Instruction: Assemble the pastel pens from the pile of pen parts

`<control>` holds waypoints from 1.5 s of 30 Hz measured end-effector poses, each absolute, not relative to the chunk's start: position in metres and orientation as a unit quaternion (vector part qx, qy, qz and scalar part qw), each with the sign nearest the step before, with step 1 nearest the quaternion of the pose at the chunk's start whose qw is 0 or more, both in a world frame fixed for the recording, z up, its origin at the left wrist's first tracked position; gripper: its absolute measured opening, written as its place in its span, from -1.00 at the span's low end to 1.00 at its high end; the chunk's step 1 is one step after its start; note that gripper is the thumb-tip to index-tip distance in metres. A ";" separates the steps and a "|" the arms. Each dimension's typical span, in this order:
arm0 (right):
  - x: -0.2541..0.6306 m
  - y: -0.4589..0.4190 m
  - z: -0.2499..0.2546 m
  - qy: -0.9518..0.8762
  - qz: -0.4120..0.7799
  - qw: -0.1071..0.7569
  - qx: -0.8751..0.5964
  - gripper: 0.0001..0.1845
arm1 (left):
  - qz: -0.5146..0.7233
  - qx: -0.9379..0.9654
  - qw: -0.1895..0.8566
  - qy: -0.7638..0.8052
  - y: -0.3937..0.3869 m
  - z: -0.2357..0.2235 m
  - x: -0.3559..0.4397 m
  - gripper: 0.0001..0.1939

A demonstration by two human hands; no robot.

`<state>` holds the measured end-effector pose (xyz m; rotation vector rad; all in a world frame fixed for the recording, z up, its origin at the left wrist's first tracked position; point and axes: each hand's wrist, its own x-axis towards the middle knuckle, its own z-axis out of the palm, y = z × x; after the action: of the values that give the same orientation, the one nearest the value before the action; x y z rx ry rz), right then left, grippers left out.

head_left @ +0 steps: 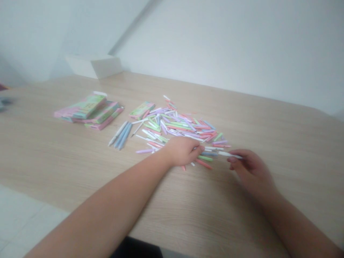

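Observation:
My right hand (252, 170) pinches a slim white pen (228, 154) between thumb and fingers, at the right edge of a loose pile of pens and pen parts (180, 125). The pen's left end points toward the pile. Over the near side of the pile, my left hand (185, 150) is closed with thumb and forefinger together. Whatever it grips, if anything, is hidden or blurred; a thin white piece (213, 148) shows close to its fingertips. The pile mixes white, purple, green, red and blue pieces. A red piece (204, 164) lies just below the left hand.
Left of the pile, several pens (120, 134), white and blue, lie side by side. Pink and green pen boxes (91, 109) are stacked farther left, with a single box (142, 110) behind the pile. A white box (94, 66) stands by the wall on the wooden table (215, 211).

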<state>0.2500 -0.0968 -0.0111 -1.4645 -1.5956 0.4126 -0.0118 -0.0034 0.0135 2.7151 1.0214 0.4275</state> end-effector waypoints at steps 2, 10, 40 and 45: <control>0.250 -0.097 -0.011 -0.647 0.168 0.452 -0.591 -0.72 | 0.147 0.921 0.106 0.346 -0.003 0.013 -0.012 -0.46; 0.250 -0.095 -0.013 -0.652 0.161 0.448 -0.590 -0.69 | 0.142 0.919 0.116 0.348 -0.004 0.014 -0.011 -0.46; 0.244 -0.095 -0.010 -0.670 0.169 0.391 -0.608 -0.73 | 0.205 0.933 0.174 0.240 -0.010 0.002 0.003 -0.74; 0.247 -0.095 -0.010 -0.664 0.167 0.395 -0.613 -0.74 | 0.203 0.901 0.218 0.314 -0.012 0.005 0.003 -0.79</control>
<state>0.2468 -0.0946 -0.0105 -1.5541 -1.6836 0.4237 0.0031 -0.0123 0.0049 2.4953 0.8685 0.5613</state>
